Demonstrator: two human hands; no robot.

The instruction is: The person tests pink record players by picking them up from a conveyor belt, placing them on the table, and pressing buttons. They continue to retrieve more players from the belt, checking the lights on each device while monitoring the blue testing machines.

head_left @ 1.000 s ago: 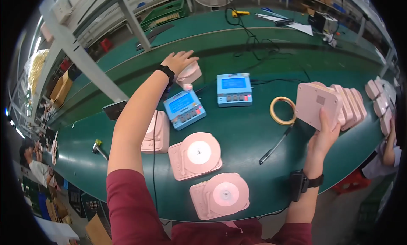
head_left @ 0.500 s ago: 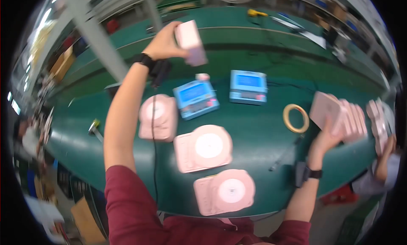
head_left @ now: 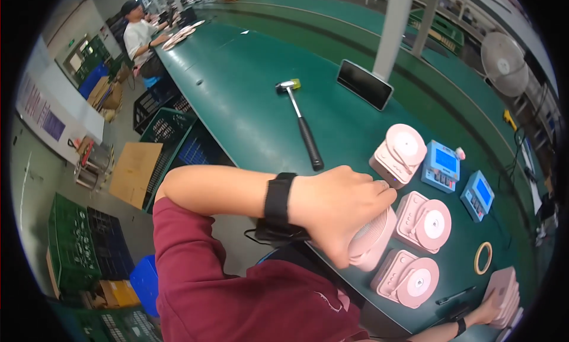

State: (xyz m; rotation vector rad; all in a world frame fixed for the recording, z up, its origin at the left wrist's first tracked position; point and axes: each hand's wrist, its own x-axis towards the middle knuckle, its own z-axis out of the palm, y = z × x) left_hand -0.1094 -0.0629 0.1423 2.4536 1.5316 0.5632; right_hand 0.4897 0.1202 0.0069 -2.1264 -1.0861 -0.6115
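My left hand [head_left: 341, 209] is closed around a pink record-player-shaped device [head_left: 379, 238], its ribbed grille facing up, at the table's near edge. To its right on the green table lie two like devices with white round discs, a middle one [head_left: 424, 222] and a nearer one [head_left: 406, 278]. Another pink device [head_left: 398, 154] stands farther back. At the lower right, my right hand [head_left: 487, 309] grips the end of a row of pink flat casings [head_left: 504, 288]; its fingers are partly hidden.
A hammer [head_left: 303, 132] lies beyond my left hand, with a phone [head_left: 364, 84] propped against a post [head_left: 393, 34]. Two blue meters [head_left: 441, 166] stand right of the devices, near a tape roll [head_left: 483, 258] and a black pen [head_left: 455, 295]. Crates [head_left: 74, 241] stand left; a co-worker [head_left: 139, 40] is at the far left.
The view has swung left. My left hand, raised over the table's far side with a pink device, is now low at the near edge, still holding it. My right hand stays at the casings.
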